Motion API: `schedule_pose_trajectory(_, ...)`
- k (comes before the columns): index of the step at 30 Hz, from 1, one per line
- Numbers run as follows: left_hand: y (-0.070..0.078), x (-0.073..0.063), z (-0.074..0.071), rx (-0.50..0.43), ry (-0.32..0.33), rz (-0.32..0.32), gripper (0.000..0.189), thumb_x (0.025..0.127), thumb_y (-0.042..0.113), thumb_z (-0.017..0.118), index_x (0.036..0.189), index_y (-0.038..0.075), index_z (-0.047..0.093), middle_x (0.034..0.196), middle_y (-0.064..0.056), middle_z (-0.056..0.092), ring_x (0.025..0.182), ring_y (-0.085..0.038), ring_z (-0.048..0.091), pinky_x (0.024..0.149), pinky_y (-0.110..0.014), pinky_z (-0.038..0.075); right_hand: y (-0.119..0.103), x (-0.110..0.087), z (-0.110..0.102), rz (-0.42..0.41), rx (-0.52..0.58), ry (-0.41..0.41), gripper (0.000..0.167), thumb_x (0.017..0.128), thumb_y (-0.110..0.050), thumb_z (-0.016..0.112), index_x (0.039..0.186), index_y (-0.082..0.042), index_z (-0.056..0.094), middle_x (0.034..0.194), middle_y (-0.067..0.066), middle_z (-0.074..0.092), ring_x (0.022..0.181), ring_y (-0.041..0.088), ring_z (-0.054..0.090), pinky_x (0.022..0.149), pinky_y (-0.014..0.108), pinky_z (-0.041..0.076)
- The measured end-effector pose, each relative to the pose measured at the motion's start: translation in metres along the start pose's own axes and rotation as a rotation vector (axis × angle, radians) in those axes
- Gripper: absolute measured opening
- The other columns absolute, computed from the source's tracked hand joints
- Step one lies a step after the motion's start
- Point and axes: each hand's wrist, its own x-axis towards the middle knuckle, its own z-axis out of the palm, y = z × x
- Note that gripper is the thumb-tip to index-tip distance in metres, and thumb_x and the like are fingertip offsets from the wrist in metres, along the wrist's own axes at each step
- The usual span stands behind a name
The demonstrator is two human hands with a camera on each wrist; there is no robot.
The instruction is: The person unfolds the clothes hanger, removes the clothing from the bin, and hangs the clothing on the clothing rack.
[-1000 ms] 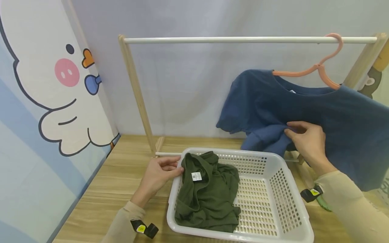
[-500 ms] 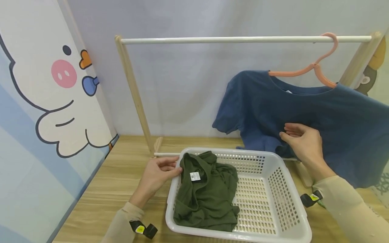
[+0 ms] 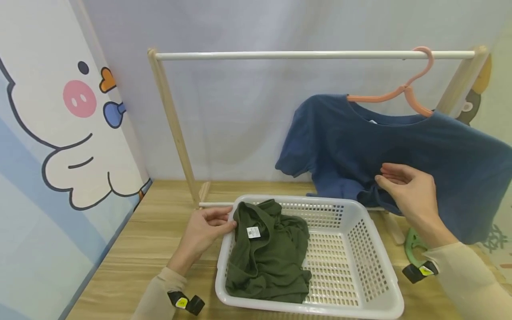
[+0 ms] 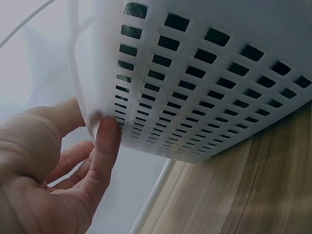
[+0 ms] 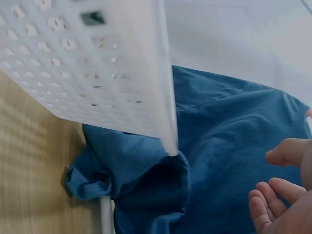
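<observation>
A blue T-shirt (image 3: 392,155) hangs on an orange hanger (image 3: 418,102) hooked over the rack's white bar. Its lower edge falls in folds behind the white basket (image 3: 378,249). In front of the shirt is my right hand (image 3: 416,193), fingers loosely bent and holding nothing; the right wrist view shows a gap between thumb and fingertips. My left hand (image 3: 202,235) grips the basket's left rim near the far corner. From the left wrist, the hand (image 4: 63,185) has a digit against the holed wall. Inside the basket's left half lies a crumpled dark green garment (image 3: 276,262) with a white label.
The drying rack has wooden legs (image 3: 174,129) and a white top bar (image 3: 280,55). A green plastic object (image 3: 412,249) lies beside my right wrist on the wood-look table (image 3: 152,222). A cartoon-printed panel (image 3: 36,111) stands at the left.
My right hand has let go of the blue T-shirt's pinched fold and drawn slightly away; the cloth has dropped. My left hand stays at the basket rim. The head view has shifted slightly.
</observation>
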Motion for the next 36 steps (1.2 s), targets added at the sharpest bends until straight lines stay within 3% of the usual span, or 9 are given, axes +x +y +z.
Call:
schedule_pose_trajectory(5,0.000,0.000,-0.002,0.010,0.006,0.012,0.046,0.094,0.005,0.090,0.138,-0.001,0.077,0.117,-0.018,0.077,0.100,-0.016,0.077,0.083,-0.024,0.063,-0.006,-0.008,-0.016,-0.020,0.027,0.002,0.054,0.104,-0.029,0.083,0.148,-0.002,0.070,0.121,-0.024,0.073,0.103,-0.014,0.068,0.086,0.004,0.052)
schedule_pose_trajectory(9,-0.001,0.000,-0.004,-0.003,0.002,0.030,0.046,0.094,0.003,0.089,0.138,-0.003,0.076,0.116,-0.019,0.076,0.099,-0.015,0.077,0.083,-0.025,0.063,-0.011,-0.018,-0.030,-0.016,0.025,0.017,0.054,0.104,-0.031,0.083,0.148,-0.003,0.070,0.119,-0.028,0.073,0.103,-0.015,0.069,0.086,0.003,0.052)
schedule_pose_trajectory(16,0.001,0.000,-0.005,0.002,-0.003,0.037,0.046,0.094,0.003,0.089,0.137,-0.002,0.076,0.117,-0.020,0.075,0.099,-0.014,0.077,0.083,-0.025,0.063,-0.006,-0.036,-0.044,0.032,-0.093,0.062,0.061,0.105,-0.045,0.079,0.152,-0.008,0.069,0.122,-0.031,0.066,0.104,-0.022,0.061,0.085,-0.001,0.046)
schedule_pose_trajectory(24,0.004,-0.001,-0.003,-0.006,-0.004,0.025,0.044,0.094,0.003,0.089,0.137,-0.002,0.077,0.121,-0.024,0.075,0.100,-0.014,0.077,0.083,-0.024,0.063,0.019,-0.058,-0.055,0.047,-0.094,0.028,0.060,0.107,-0.036,0.079,0.150,0.004,0.066,0.117,-0.037,0.063,0.101,-0.024,0.059,0.083,-0.002,0.047)
schedule_pose_trajectory(36,0.002,-0.002,0.000,-0.020,-0.003,0.008,0.045,0.093,0.002,0.089,0.136,-0.002,0.077,0.116,-0.018,0.076,0.100,-0.017,0.076,0.083,-0.024,0.063,0.069,-0.086,-0.060,0.265,-0.152,0.010,0.057,0.111,-0.035,0.073,0.148,0.007,0.065,0.098,-0.048,0.053,0.087,-0.028,0.053,0.069,0.001,0.047)
